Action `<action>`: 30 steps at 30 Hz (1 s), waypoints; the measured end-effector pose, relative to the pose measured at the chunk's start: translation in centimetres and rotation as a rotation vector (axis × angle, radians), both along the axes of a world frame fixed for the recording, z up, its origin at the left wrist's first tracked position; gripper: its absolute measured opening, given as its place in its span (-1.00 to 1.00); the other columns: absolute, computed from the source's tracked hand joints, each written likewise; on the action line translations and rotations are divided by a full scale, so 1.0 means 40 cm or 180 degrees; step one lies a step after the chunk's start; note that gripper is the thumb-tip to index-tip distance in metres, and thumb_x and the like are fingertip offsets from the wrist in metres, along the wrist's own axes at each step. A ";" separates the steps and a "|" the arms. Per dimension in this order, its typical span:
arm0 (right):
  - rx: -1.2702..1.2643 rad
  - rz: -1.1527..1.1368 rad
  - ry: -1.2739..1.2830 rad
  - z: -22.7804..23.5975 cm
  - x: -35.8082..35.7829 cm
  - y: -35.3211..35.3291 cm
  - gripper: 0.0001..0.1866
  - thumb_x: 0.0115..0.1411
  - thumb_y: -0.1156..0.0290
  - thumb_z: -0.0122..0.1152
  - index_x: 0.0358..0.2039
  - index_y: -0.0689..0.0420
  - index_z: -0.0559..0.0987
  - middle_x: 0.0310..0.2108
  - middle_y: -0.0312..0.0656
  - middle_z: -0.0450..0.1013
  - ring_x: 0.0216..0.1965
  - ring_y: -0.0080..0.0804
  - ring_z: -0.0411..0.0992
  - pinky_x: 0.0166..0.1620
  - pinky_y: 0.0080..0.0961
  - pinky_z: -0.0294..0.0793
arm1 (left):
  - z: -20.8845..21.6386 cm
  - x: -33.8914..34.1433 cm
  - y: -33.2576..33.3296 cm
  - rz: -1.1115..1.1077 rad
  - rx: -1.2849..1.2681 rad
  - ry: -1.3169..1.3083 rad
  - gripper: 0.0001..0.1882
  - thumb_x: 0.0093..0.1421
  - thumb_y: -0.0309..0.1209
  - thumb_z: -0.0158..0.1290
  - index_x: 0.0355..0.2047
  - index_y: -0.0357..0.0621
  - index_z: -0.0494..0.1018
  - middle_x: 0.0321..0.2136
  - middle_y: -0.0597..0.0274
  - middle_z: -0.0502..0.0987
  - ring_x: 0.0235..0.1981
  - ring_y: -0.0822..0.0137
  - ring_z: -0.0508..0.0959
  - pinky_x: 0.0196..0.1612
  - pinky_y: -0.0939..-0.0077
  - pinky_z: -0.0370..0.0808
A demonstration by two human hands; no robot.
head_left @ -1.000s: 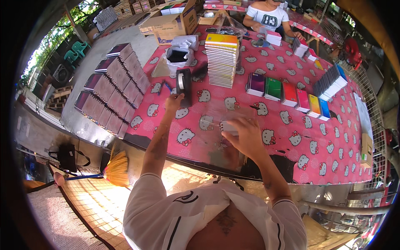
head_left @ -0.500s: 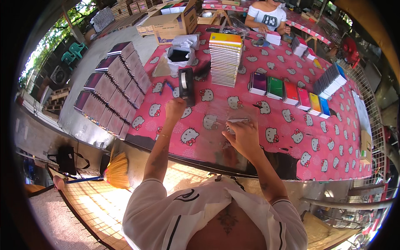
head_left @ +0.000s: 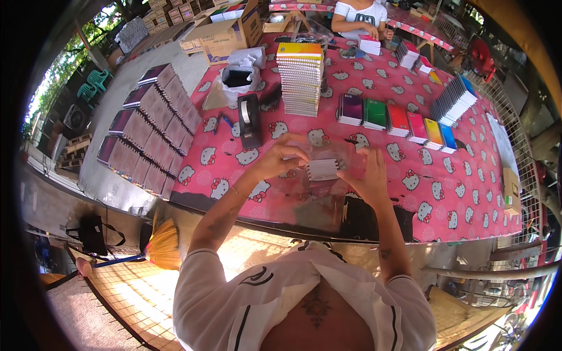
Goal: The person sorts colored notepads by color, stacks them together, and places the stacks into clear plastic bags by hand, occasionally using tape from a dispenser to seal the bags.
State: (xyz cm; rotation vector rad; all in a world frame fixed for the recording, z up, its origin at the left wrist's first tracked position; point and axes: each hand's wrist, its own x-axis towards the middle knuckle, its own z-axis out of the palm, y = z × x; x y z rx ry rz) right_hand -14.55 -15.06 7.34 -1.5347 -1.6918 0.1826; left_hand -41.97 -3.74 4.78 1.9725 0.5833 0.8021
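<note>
two green chairs (head_left: 93, 85) stand far left, then one stepped block of purple-topped notebooks (head_left: 149, 131) and one black tape dispenser (head_left: 250, 123). the left hand (head_left: 284, 155) has narrowed fingers; whether they grip, i cannot tell. one tall yellow-topped stack (head_left: 300, 82) stands beyond. at the left fingertips, between both hands, is one white spiral-bound bundle (head_left: 323, 169). the right hand (head_left: 370, 175) spreads wide, thumb by the bundle's right edge. then come six short coloured stacks (head_left: 374, 114) in a row, and one red fan (head_left: 482, 58).

Far cardboard box (head_left: 233, 44): dark printing, too small to read
Far white top (head_left: 346, 13): dark figures, blurred
Near white shirt (head_left: 219, 298): curled black lettering
</note>
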 end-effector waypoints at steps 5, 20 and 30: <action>0.0080 0.1425 -0.0491 -0.181 0.002 0.025 -0.36 -0.10 0.09 0.53 0.04 -0.04 0.59 0.24 -0.05 0.24 0.20 -0.06 0.30 0.19 -0.01 0.20 | -0.019 0.099 0.012 0.0134 0.1215 0.0412 -0.82 0.06 -0.48 0.27 -0.31 0.12 0.69 0.29 0.11 0.21 0.30 0.07 0.20 0.28 0.08 0.21; -0.1289 0.1720 0.3245 -0.260 0.009 0.126 -0.41 0.23 0.20 0.33 0.19 0.22 0.46 0.44 0.06 -0.08 0.43 -0.18 0.01 0.33 -0.29 0.18 | -0.103 0.130 -0.027 0.0623 -0.1647 -0.0296 -0.18 0.16 -0.16 0.30 0.31 -0.26 0.20 0.22 -0.08 0.31 0.30 0.09 0.29 0.26 0.23 0.33; -0.0393 0.2160 0.1215 -0.174 0.023 0.114 -0.53 0.09 0.36 0.41 0.04 0.12 0.57 -0.03 -0.21 0.52 0.08 -0.28 0.42 0.18 -0.33 0.33 | -0.056 0.097 -0.125 0.0838 0.2254 0.1266 -0.42 0.17 -0.25 0.25 0.17 -0.19 0.43 0.09 -0.02 0.48 0.10 0.04 0.48 0.22 0.15 0.35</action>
